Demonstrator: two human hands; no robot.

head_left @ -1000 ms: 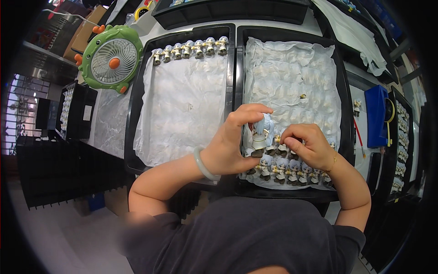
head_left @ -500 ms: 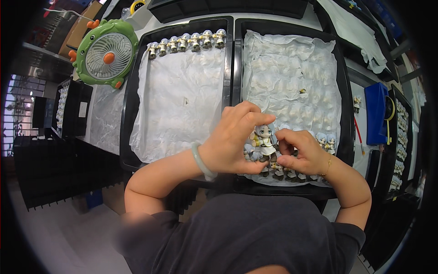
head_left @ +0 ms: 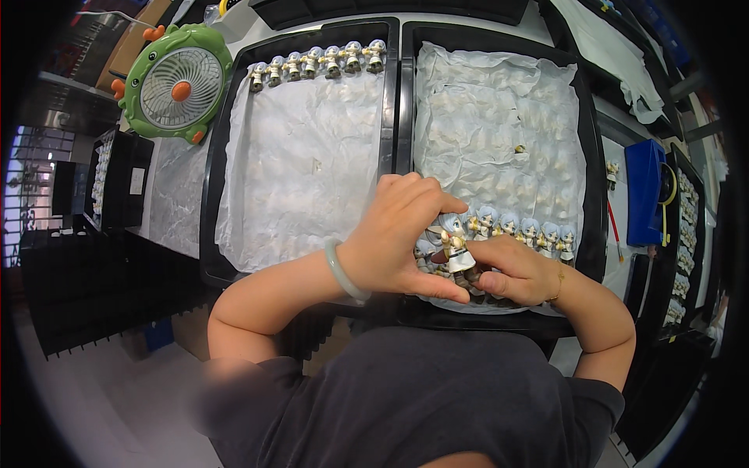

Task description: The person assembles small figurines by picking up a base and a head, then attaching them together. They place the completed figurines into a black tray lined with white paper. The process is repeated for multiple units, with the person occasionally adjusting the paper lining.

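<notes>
A small figurine (head_left: 459, 257) with pale blue hair, a white outfit and dark boots tilts slightly over the near part of the right tray (head_left: 591, 171). My left hand (head_left: 388, 234), wearing a pale bangle, spans it with the index finger at the head and the thumb by the boots. Coming from the right, my right hand (head_left: 519, 269) grips its lower body, thumb by the legs and the other fingers partly hidden behind it. Similar figurines (head_left: 529, 229) lie in rows on white tissue right beside and under my hands.
The left black tray (head_left: 211, 195) holds white tissue with one row of figurines (head_left: 312, 59) along its far edge. A green fan (head_left: 181, 87) stands beyond its left corner. Right of the trays are a red thin stick (head_left: 615, 230), a lone figurine (head_left: 612, 173) and a blue bin (head_left: 644, 187).
The figurine has turned, from facing me to angled sideways. My right hand has moved lower and closer, its fingers now behind the figurine. The row behind shows more. The view has shifted slightly.
</notes>
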